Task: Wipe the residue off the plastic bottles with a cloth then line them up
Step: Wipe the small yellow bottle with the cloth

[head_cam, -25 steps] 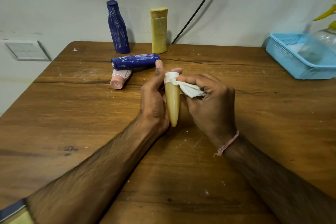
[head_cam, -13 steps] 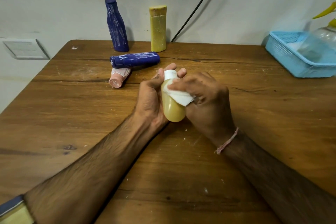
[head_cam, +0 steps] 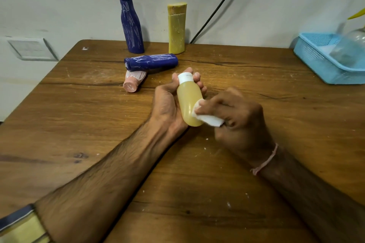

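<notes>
My left hand grips a small yellow bottle with a white cap, cap pointing away from me, above the table's middle. My right hand presses a folded white cloth against the bottle's lower right side. At the back a tall blue bottle streaked with white residue stands upright beside an upright yellow bottle. In front of them a second blue bottle lies on its side, and a pink bottle lies against it.
The wooden table carries white crumbs near my hands. A light blue basket holding a clear spray bottle sits at the right edge. A black cable runs down the wall behind the yellow bottle.
The bottle has turned in my left hand so its broad face shows. My right hand has slid the cloth from the cap end down to the bottle's bottom.
</notes>
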Available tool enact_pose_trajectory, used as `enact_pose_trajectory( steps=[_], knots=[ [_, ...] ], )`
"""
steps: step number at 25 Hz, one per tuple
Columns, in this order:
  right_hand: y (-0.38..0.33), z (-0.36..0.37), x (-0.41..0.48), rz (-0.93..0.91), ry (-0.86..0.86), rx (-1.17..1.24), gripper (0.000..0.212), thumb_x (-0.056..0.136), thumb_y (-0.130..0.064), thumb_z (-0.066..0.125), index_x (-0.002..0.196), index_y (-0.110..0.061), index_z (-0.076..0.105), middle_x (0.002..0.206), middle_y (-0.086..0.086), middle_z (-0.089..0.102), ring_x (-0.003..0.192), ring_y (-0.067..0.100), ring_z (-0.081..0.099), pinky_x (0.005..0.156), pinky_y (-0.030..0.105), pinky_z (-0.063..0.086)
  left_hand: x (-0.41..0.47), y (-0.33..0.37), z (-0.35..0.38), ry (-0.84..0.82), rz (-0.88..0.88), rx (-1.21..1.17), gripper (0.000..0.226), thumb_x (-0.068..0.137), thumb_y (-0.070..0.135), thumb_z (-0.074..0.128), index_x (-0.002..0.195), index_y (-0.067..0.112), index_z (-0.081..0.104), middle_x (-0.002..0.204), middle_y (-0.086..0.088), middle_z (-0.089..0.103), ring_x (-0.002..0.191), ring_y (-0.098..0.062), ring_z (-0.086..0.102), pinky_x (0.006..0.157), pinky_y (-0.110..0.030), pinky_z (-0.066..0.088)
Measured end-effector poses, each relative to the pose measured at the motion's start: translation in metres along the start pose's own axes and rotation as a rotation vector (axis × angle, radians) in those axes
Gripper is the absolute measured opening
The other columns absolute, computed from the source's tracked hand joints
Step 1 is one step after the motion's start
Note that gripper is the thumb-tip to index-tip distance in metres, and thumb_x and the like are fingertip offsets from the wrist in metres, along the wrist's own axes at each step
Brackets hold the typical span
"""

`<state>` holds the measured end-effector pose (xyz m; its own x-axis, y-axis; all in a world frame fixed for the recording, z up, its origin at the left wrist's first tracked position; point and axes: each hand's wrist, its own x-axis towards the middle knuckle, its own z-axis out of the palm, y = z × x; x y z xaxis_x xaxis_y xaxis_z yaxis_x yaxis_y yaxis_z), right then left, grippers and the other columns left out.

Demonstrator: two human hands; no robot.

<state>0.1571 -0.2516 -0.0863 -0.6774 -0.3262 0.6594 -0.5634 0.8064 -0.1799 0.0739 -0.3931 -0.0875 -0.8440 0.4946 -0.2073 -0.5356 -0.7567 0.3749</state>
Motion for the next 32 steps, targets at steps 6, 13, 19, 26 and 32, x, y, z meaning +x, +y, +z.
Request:
enact_pose_trajectory(
  steps=[6,13,19,26,32],
  knots=[
    [-0.012,0.005,-0.006,-0.112,-0.089,0.035,0.029,0.078,-0.006,0.06,0.1,-0.005,0.078,0.106,0.011,0.074,0.097,0.026,0.063,0.078,0.034,0.054,-0.001,0.0,-0.001,0.028,0.01,-0.028,0.029,0.104,0.027,0.044,0.115,0.009,0.064,0.091,-0.011,0.071,0.079,-0.02,0.063,0.089,-0.038,0.051],
    [-0.013,0.006,-0.006,0.16,-0.007,0.148,0.025,0.08,-0.009,0.066,0.101,-0.011,0.079,0.122,0.009,0.07,0.118,0.021,0.064,0.098,0.031,0.056,0.0,0.005,-0.006,0.016,-0.06,-0.056,0.058,0.106,0.038,0.041,0.083,0.0,0.079,0.088,-0.009,0.068,0.08,-0.017,0.056,0.083,-0.032,0.045],
    [-0.001,-0.001,-0.003,0.295,0.048,0.217,0.026,0.079,-0.001,0.078,0.101,-0.015,0.08,0.121,0.006,0.068,0.115,0.012,0.062,0.095,0.016,0.053,0.001,0.001,-0.005,0.031,-0.03,-0.037,0.064,0.105,0.041,0.044,0.072,0.0,0.079,0.09,-0.008,0.064,0.076,-0.014,0.052,0.103,-0.032,0.041],
    [0.004,0.0,-0.002,0.479,0.081,0.384,0.03,0.076,0.005,0.081,0.096,-0.017,0.081,0.119,-0.002,0.069,0.115,0.005,0.062,0.09,0.013,0.053,0.004,0.001,-0.004,-0.028,0.111,0.013,0.024,0.105,0.028,0.051,0.119,0.01,0.057,0.1,-0.014,0.067,0.083,-0.023,0.061,0.101,-0.045,0.049],
    [0.013,0.0,-0.001,0.474,0.19,0.266,0.026,0.078,0.0,0.082,0.101,-0.012,0.08,0.117,0.003,0.07,0.111,0.01,0.064,0.086,0.012,0.055,-0.005,0.022,-0.005,0.002,0.382,0.736,0.023,0.085,0.015,0.072,0.108,0.011,0.07,0.102,-0.005,0.076,0.098,-0.022,0.069,0.086,-0.044,0.059]
  ],
)
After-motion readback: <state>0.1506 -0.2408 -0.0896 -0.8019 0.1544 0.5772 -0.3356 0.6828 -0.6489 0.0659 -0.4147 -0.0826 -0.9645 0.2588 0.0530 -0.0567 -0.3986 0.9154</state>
